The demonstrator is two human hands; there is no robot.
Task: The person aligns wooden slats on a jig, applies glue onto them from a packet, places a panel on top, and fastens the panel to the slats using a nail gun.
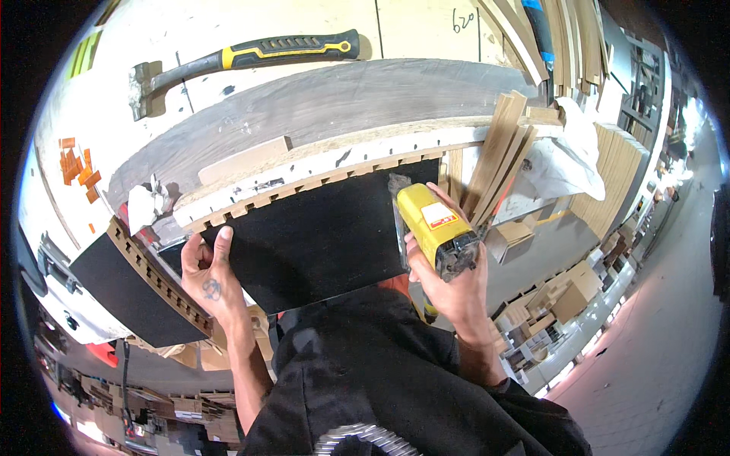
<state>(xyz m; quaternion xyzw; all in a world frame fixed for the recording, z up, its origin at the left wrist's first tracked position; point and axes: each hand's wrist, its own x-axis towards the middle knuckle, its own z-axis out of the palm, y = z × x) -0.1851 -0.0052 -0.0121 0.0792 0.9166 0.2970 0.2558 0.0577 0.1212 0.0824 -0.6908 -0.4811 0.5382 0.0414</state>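
A black panel (312,239) with a notched wooden strip along its far edge lies in front of me. My left hand (213,277) grips its left end, with the thumb near the notched edge and the other fingers curled, partly hidden. In my right hand (456,292) is a yellow-and-black power tool (431,220), held over the panel's right end. Its exact kind does not show. The far end of the tool is close to the notched strip; whether it touches cannot be made out.
A hammer (251,64) with a black-and-yellow handle lies on the bench at the back. Orange pieces (80,169) are scattered at left. Another black notched panel (137,285) stands at lower left. Wooden strips (498,156) lean at right beside a white plastic bag (570,163).
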